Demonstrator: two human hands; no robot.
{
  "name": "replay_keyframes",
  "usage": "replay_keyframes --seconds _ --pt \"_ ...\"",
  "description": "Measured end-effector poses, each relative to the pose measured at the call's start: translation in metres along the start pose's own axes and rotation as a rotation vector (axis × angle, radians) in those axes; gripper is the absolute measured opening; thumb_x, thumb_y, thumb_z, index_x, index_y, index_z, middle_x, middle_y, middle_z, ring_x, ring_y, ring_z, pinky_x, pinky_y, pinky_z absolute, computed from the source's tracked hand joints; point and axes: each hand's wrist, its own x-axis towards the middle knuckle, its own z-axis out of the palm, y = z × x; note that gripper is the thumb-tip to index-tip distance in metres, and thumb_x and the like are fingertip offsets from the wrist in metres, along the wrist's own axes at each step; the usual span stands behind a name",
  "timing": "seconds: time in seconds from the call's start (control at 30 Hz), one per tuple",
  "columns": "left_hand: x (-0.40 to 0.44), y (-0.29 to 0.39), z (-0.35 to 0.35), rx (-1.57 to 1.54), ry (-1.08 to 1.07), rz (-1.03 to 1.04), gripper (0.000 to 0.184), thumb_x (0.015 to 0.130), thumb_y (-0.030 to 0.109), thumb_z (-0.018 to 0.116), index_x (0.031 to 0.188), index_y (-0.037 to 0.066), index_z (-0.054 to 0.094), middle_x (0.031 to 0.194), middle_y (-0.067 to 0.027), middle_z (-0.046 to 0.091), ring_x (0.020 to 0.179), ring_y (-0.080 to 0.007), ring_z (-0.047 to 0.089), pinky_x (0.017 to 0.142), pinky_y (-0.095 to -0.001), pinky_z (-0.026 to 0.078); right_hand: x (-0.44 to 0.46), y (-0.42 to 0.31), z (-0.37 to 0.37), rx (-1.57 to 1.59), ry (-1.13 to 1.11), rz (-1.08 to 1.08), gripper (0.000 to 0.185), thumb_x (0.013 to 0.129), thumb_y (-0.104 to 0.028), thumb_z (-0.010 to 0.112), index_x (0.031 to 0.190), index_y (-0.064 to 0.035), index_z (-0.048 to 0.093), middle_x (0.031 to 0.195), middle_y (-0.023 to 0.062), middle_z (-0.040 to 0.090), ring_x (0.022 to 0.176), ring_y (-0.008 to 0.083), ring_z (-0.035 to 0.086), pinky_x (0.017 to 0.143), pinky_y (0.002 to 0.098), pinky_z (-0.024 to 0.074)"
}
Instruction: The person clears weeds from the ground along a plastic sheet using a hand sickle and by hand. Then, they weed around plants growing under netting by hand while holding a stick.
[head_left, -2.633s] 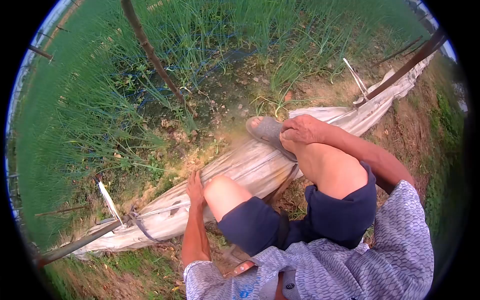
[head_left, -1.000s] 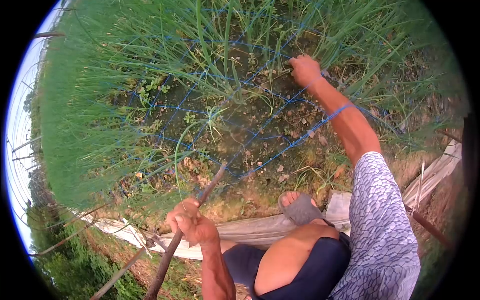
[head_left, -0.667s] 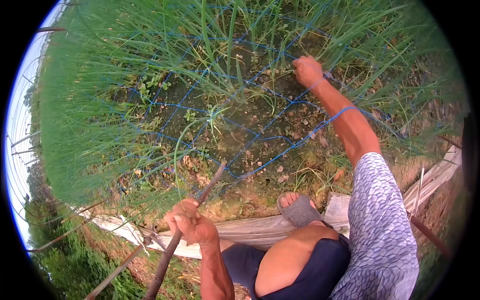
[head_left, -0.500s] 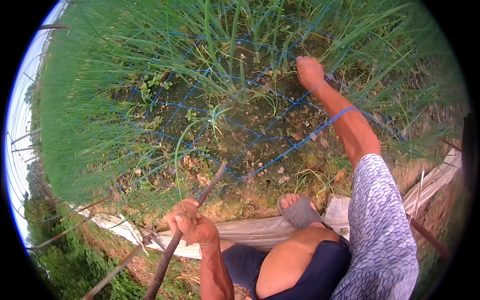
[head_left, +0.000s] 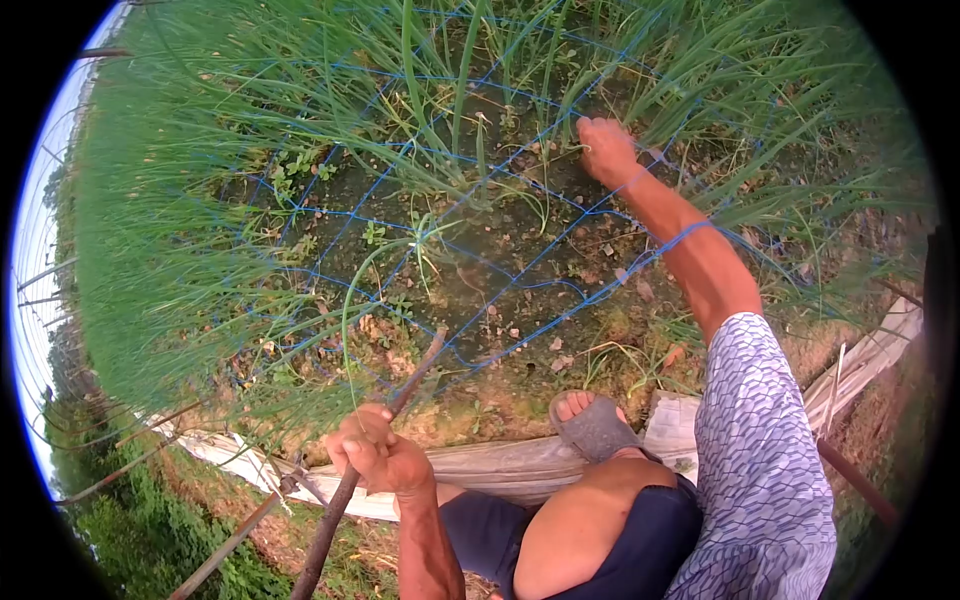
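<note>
My left hand [head_left: 382, 455] is closed around a brown wooden stick [head_left: 322, 535], whose upper end points over the soil. A long, thin green leaf [head_left: 347, 325] arches from beside that hand up to a small plant [head_left: 420, 243]. My right hand [head_left: 607, 152] reaches down to the bed with its fingers curled, near the base of the green onion plants [head_left: 690, 90]. What its fingertips hold, if anything, is hidden. A blue string net [head_left: 530, 345] spans the bed, and one strand crosses over my right forearm.
Pale sheeting [head_left: 500, 468] runs along the bed's edge, beside my sandalled foot [head_left: 598, 425]. Dense green onion leaves [head_left: 170, 220] fill the left side. Several poles, including a thin one [head_left: 228, 545], stand at the lower left. Small weeds [head_left: 290, 185] grow among the net squares.
My right hand has shifted slightly left and its fist has turned a little. My left hand still grips the stick. The whole view has drifted slightly.
</note>
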Motion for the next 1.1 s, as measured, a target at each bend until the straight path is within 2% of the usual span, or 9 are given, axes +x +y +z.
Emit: replay_keyframes --seconds 0.37,0.47,0.67,0.73,0.87,0.93,1.0,1.03,1.1 --pt "-0.001 -0.002 -0.001 0.017 0.016 0.008 0.034 0.097 0.028 0.05 0.071 0.014 0.033 0.054 0.0028 0.028 0.052 -0.0084 0.029 0.062 -0.031 0.04 -0.002 -0.006 -0.005 -0.071 -0.119 -0.032 0.016 0.08 -0.007 0.055 0.094 -0.0053 0.063 0.091 0.0158 0.065 0.087 0.0347 0.064 0.072 0.0478 0.0506" --pt "-0.001 0.001 0.004 0.053 0.047 0.016 0.033 0.096 0.028 0.049 0.07 0.014 0.033 0.054 0.0027 0.028 0.052 -0.0087 0.029 0.062 -0.0315 0.04 -0.005 -0.008 0.003 -0.181 -0.032 -0.064 0.015 0.081 -0.009 0.055 0.095 -0.0051 0.058 0.083 0.0172 0.064 0.08 0.0353 0.065 0.066 0.0478 0.0508" --pt "0.0 0.002 0.006 0.035 0.064 0.003 0.033 0.095 0.027 0.05 0.07 0.014 0.033 0.054 0.0029 0.027 0.051 -0.0087 0.028 0.061 -0.0312 0.039 -0.009 -0.012 -0.005 -0.164 -0.085 -0.015 0.015 0.081 -0.009 0.056 0.095 -0.0039 0.059 0.09 0.0167 0.065 0.09 0.0355 0.063 0.077 0.0492 0.0455" --pt "0.0 0.003 0.006 0.032 0.063 0.0 0.033 0.095 0.026 0.051 0.07 0.014 0.033 0.054 0.0029 0.027 0.051 -0.0087 0.028 0.061 -0.0312 0.039 -0.023 -0.016 -0.014 -0.225 0.059 -0.199 0.012 0.081 -0.01 0.056 0.092 -0.0048 0.058 0.088 0.0149 0.063 0.087 0.0331 0.062 0.078 0.0477 0.0459" --pt "0.001 0.001 0.006 0.041 0.058 0.021 0.031 0.094 0.025 0.052 0.072 0.014 0.033 0.055 0.0032 0.026 0.051 -0.0087 0.027 0.061 -0.0313 0.038 -0.053 -0.014 -0.02 -0.131 0.068 -0.299 0.013 0.08 -0.011 0.056 0.092 -0.0055 0.057 0.084 0.0135 0.059 0.083 0.0299 0.06 0.076 0.047 0.0468" --pt "0.0 0.0 0.006 0.021 0.06 0.027 0.031 0.096 0.023 0.05 0.072 0.013 0.032 0.056 0.0031 0.026 0.051 -0.0085 0.026 0.061 -0.0303 0.038 -0.072 -0.005 -0.024 0.166 -0.078 0.005 0.013 0.079 -0.013 0.057 0.091 -0.006 0.058 0.085 0.0137 0.058 0.08 0.0308 0.059 0.074 0.0463 0.0488" --pt "0.0 0.0 0.006 0.005 0.056 0.034 0.031 0.097 0.021 0.048 0.072 0.013 0.031 0.057 0.003 0.025 0.051 -0.0082 0.026 0.062 -0.0294 0.038 -0.084 0.023 -0.017 0.124 -0.033 0.013 0.015 0.077 -0.013 0.058 0.089 -0.0051 0.062 0.086 0.0166 0.063 0.083 0.0331 0.063 0.074 0.0446 0.0512" --pt "0.0 0.0 0.006 0.006 0.054 0.034 0.031 0.097 0.021 0.048 0.073 0.013 0.032 0.056 0.0028 0.025 0.051 -0.0083 0.026 0.062 -0.0295 0.039 -0.082 0.046 0.005 0.352 0.101 0.328 0.018 0.077 -0.015 0.057 0.09 -0.0045 0.064 0.087 0.0174 0.065 0.084 0.0346 0.064 0.075 0.0443 0.0517" --pt "0.001 0.001 0.007 0.0 0.04 0.034 0.03 0.097 0.021 0.048 0.073 0.012 0.032 0.056 0.0026 0.025 0.051 -0.0084 0.026 0.062 -0.0297 0.039 -0.075 0.067 0.011 0.575 0.247 0.653 0.021 0.077 -0.016 0.055 0.09 -0.0038 0.066 0.089 0.0182 0.067 0.086 0.036 0.066 0.077 0.0439 0.0523"
